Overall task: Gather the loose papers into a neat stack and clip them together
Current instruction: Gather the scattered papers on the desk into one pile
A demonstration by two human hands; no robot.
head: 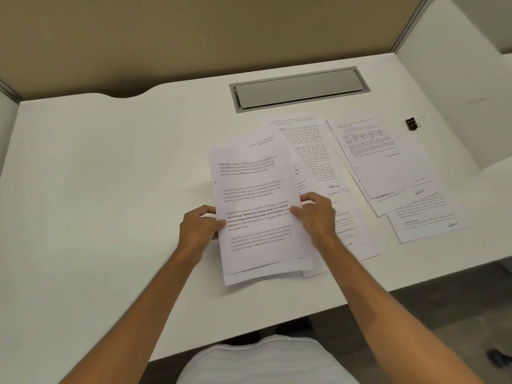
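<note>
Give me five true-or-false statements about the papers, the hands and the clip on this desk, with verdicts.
1. Both hands hold the stack of papers, the left hand at its left edge, the right hand at its right edge. True.
2. The binder clip is clamped on the stack. False: it lies alone on the desk, far right.
3. Loose sheets still lie right of the stack. True.
4. The clip is red. False: black.
5. The cable hatch lies beyond the papers. True.
</note>
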